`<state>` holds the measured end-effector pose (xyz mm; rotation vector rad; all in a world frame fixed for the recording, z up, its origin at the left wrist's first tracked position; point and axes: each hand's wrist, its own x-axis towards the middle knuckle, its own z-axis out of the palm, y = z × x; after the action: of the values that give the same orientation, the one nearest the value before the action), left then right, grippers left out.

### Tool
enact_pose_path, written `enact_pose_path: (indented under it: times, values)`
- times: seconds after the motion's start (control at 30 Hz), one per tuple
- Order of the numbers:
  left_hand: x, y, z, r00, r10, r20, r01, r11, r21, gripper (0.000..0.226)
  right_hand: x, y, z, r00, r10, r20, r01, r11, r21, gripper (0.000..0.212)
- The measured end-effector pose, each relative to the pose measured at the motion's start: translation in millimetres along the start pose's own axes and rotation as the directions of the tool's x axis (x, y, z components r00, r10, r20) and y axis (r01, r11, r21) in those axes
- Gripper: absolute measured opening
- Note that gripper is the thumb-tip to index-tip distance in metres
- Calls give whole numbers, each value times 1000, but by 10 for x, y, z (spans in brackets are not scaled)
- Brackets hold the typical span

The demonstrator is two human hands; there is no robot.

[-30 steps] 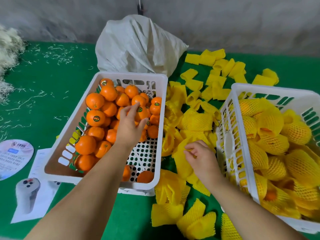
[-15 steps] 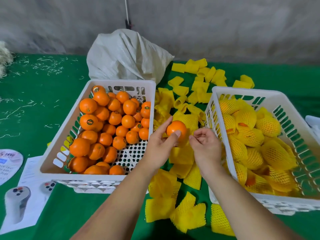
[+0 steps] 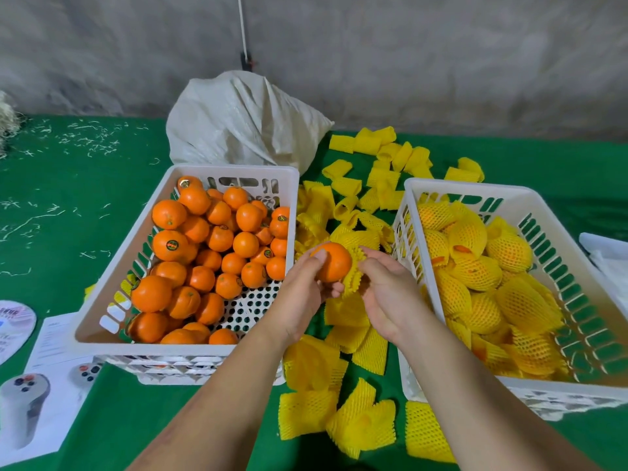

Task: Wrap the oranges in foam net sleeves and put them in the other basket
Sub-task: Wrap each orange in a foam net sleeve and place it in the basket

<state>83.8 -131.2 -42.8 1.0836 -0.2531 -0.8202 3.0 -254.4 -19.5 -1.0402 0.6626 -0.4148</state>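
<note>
Orange sits gripped in the curled fingers of the left hand, thumb on top; right hand pinches a yellow foam sleeve against its far side; baskets flank both hands.

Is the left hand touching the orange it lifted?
Touching. The head view shows the left hand gripping the orange, thumb on top and fingers underneath, while the right hand holds a foam net sleeve against it.
</note>
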Motion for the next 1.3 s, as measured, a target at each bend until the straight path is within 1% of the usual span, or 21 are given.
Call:
enact_pose_path:
  times: [0.07,0.1,0.13,0.2,0.23,0.3,0.33,0.4,0.47,0.53,0.6,0.63,0.67,0.73,0.87,0.93,1.0,1.03,1.13,1.23,1.3]
  values:
    - [-11,-23,-26,1000,28,7,-28,993,118,64,20,29,4,994,-99,-50,82,959,-270,25]
    - [-18,-26,-34,999,34,3,-34,988,151,64,35,34,-11,990,-130,-53,105,936,-336,23]
    - [-16,-22,-36,1000,30,-3,-29,989,144,64,48,30,-29,989,-143,-43,119,930,-347,21]
    - [1,2,-30,1000,7,-14,-6,999,42,56,67,-6,-76,988,-149,-26,131,929,-346,20]
    - [3,15,-31,1000,-7,-26,6,1000,-1,54,70,-26,-90,981,-191,-32,163,904,-395,20]
    - [-5,18,-39,999,-19,-27,19,1000,-6,57,76,-40,-96,936,-349,-42,269,789,-553,18]
    - [-19,11,-43,1000,-18,2,18,1000,21,61,78,-30,-83,904,-427,-27,322,721,-614,17]
    - [-55,3,-49,994,-35,101,29,998,63,67,85,-11,-45,860,-508,35,402,636,-659,15]
    - [-69,23,-72,983,-65,175,57,997,46,68,105,-17,-33,842,-534,76,438,594,-675,12]
    - [-67,55,-115,971,-85,222,96,995,-36,73,135,-47,-74,839,-536,99,435,549,-714,15]
    - [-64,67,-153,954,-88,286,121,988,-98,81,158,-43,-129,832,-533,154,413,409,-814,21]
    - [-66,66,-157,945,-93,313,127,988,-88,82,154,-21,-142,826,-531,188,408,334,-850,21]
    - [-69,63,-146,942,-103,318,125,991,-50,81,147,-2,-147,820,-532,210,411,293,-863,18]
    - [-59,45,-108,955,-118,271,105,993,61,76,151,19,-171,825,-527,203,414,321,-852,12]
    - [-44,-4,-39,983,-76,169,43,980,194,68,166,-107,-240,927,-363,98,312,597,-739,12]
    - [-52,-28,2,992,-48,117,9,950,311,67,119,-202,-264,934,-346,85,303,649,-698,12]
    - [-45,-59,45,998,-8,55,-15,914,406,66,54,-273,-275,924,-361,124,339,627,-702,12]
    - [-31,-79,63,999,17,28,-27,909,416,63,10,-294,-267,915,-373,155,365,601,-711,12]
    - [16,-123,88,994,105,-39,-84,932,352,41,-149,-254,-167,864,-430,263,466,484,-740,14]
    - [28,-144,87,992,126,-24,-111,936,334,39,-272,-129,-49,774,-521,358,561,305,-769,18]
    - [17,-149,93,994,105,-1,-98,927,362,39,-281,-78,-29,767,-533,358,562,287,-776,21]
